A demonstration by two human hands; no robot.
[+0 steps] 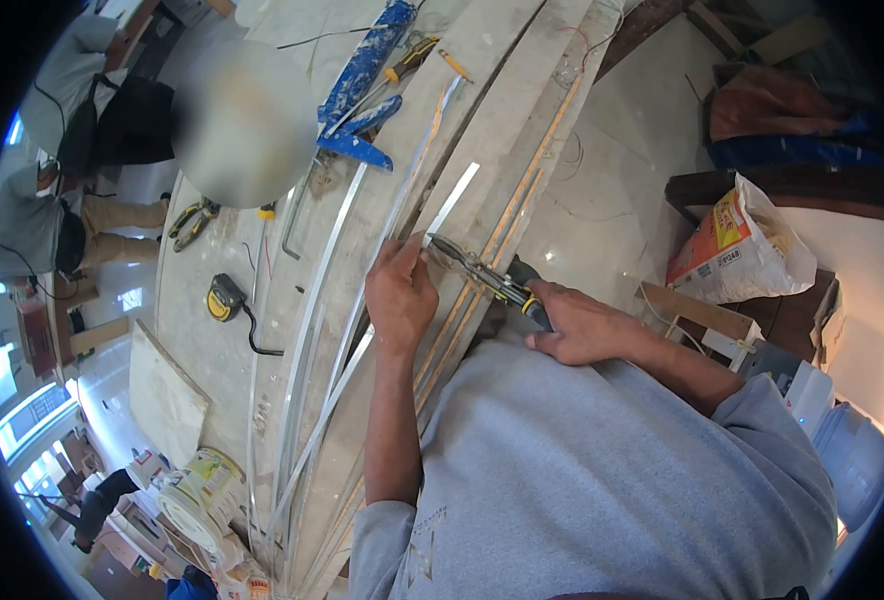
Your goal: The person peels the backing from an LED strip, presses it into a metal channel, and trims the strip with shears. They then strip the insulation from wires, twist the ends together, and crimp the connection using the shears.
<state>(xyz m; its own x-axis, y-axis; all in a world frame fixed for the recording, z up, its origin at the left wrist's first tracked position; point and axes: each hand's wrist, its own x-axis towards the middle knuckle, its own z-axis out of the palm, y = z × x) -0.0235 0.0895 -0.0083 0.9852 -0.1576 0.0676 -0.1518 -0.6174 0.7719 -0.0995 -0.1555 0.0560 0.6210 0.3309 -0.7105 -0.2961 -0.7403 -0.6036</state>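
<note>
My left hand (400,295) is closed around a thin silver-white metal strip (453,203). One end sticks out beyond my fingers, and the rest runs back beneath the hand. In my right hand (584,328) is a pair of pliers (500,286) with black and yellow handles. Their jaws meet the strip right beside my left fingertips; whether they are fully closed on it I cannot make out. Under both hands lie long wooden boards (482,215) with several more strips along them.
On the work surface lie a blue metal bracket (357,90), a screwdriver (410,60), a tape measure (226,298), and other pliers (192,222). A bucket (202,495) stands at lower left and a printed sack (742,245) at right. Two people stand at upper left.
</note>
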